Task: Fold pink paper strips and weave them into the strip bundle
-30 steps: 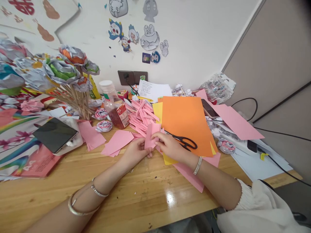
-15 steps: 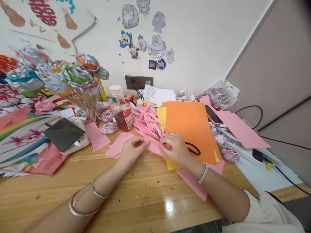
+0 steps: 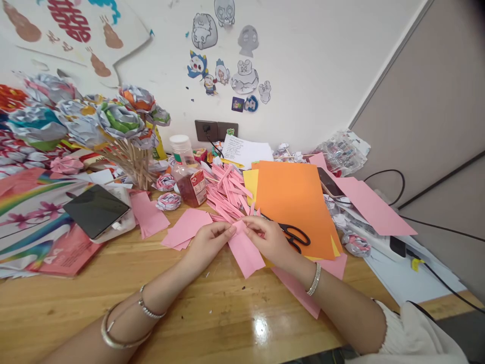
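Between my hands is a sheet of pink paper (image 3: pixel 246 254), its lower part hanging toward me above the table. My left hand (image 3: pixel 212 241) pinches the top left edge between thumb and fingers. At the top right edge, my right hand (image 3: pixel 267 238) also grips the paper with closed fingers. Just behind my hands lies a heap of folded pink paper strips (image 3: pixel 223 189). Black-handled scissors (image 3: pixel 297 235) rest on orange paper (image 3: pixel 293 202) beside my right hand, their blades partly hidden. Cut pink pieces (image 3: pixel 187 227) lie left of my left hand.
Paper flowers on sticks (image 3: pixel 121 119) stand at the back left. A bottle of red liquid (image 3: pixel 191 187) is behind the pink pieces. A tablet-like dark device (image 3: pixel 96 210) lies left. More pink paper (image 3: pixel 379 205) and a cable (image 3: pixel 441 268) are at the right.
The pink paper has turned so its long end points down toward me; before, it lay more sideways between my hands. My right hand has shifted slightly lower, uncovering more of the scissors.
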